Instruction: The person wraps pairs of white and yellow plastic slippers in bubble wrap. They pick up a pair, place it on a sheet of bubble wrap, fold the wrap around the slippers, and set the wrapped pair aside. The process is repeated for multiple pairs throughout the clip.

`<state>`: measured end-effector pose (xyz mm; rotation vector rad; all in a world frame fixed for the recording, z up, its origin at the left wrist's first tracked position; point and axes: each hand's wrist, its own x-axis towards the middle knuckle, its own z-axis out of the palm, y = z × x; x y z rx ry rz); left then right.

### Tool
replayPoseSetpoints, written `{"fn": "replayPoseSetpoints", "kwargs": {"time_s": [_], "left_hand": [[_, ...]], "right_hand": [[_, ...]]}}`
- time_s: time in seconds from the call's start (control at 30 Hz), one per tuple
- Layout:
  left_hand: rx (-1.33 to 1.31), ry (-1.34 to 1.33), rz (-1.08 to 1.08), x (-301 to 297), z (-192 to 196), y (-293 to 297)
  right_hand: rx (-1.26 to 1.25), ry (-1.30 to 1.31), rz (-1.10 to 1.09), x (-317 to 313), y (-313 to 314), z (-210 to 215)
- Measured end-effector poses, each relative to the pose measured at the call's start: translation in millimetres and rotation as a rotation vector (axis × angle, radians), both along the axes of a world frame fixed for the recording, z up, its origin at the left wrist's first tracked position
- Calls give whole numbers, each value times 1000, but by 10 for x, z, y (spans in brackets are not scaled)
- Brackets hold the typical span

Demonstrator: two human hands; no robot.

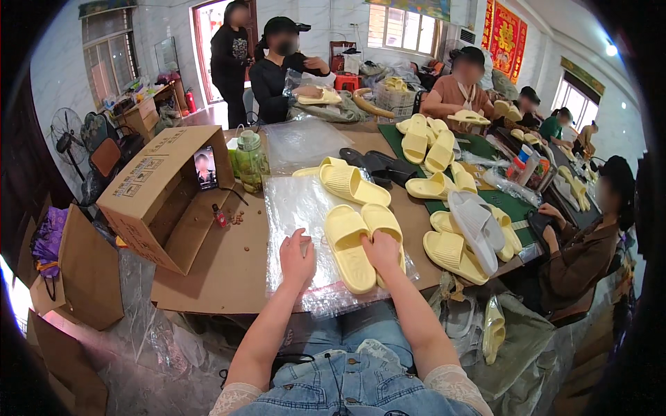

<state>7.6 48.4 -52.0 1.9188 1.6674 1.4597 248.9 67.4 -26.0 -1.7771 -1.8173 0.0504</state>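
Observation:
Two pale yellow slippers lie side by side in front of me, toes pointing away, on a stack of clear plastic bags (pixel 288 201). My right hand (pixel 383 249) is closed on the right slipper (pixel 381 218), its fingers reaching in at the strap's opening beside the left slipper (pixel 345 232). Part of the right slipper's sole is hidden under that hand. Left of the pair, my left hand (pixel 297 258) rests over the bags with its fingers apart, holding nothing. Just beyond the pair, more yellow slippers (pixel 347 182) lie at the bags' far edge.
A cardboard box (pixel 149 187) lies on its side at left with a phone (pixel 205 168) inside; a green jar (pixel 250 161) stands behind. Black slippers (pixel 378 166), yellow slippers (pixel 454 256) and a grey pair (pixel 475 229) lie to the right. Co-workers sit around the table.

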Motion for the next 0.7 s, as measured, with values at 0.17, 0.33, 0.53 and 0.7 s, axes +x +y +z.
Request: {"fn": "replayPoseSetpoints", "kwargs": {"time_s": [0.17, 0.33, 0.53, 0.7], "left_hand": [[11, 46, 21, 29, 12, -21], [171, 220, -95, 54, 63, -89], [117, 390, -278, 63, 160, -93], [-168, 705, -341, 145, 518, -472]], "right_hand": [[47, 45, -88, 259, -358, -142], [-26, 57, -153, 413, -769, -133], [70, 125, -135, 469, -924, -197], [178, 331, -110, 511, -1084, -174]]}}
